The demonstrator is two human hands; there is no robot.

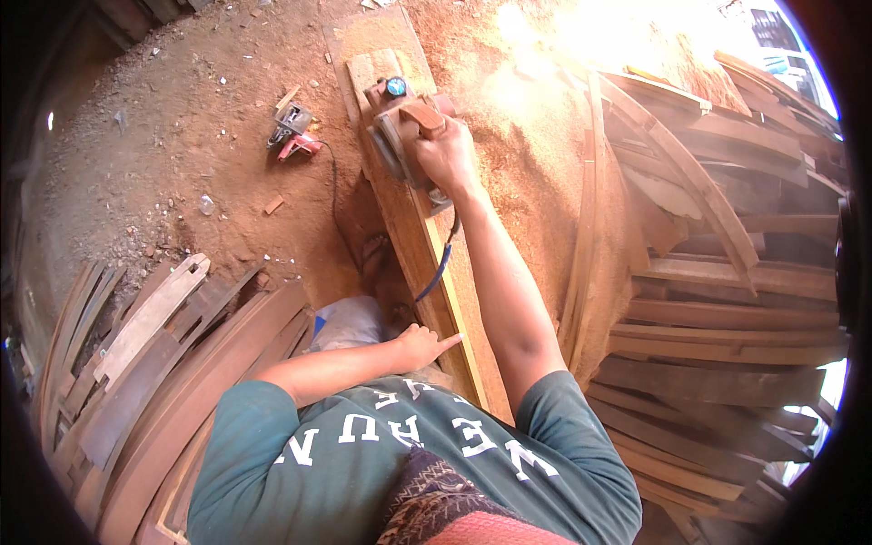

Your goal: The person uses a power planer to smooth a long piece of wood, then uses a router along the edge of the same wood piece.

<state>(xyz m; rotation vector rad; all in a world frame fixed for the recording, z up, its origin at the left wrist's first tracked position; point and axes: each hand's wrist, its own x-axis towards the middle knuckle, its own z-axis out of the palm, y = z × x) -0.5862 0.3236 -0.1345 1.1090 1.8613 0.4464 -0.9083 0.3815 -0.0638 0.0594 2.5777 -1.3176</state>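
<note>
My right hand (447, 156) is closed round the handle of an electric hand planer (391, 136). The dusty grey-brown planer, with a round blue knob at its front, sits on a long wooden plank (413, 222). A cord (439, 271) wrapped in blue trails back from it along the plank. Nearer my body, my left hand (420, 345) grips the same plank, one digit stretched across its top and the others curled by its left edge. Below the plank lies a wider sawdust-covered board (477, 336).
A red and silver corded power tool (295, 136) lies on the dirt floor (200, 118) to the left. Curved wooden pieces are stacked at left (182, 363) and right (727, 327). Sawdust (536, 173) covers the ground right of the plank. A bare foot (373, 252) shows beside the plank.
</note>
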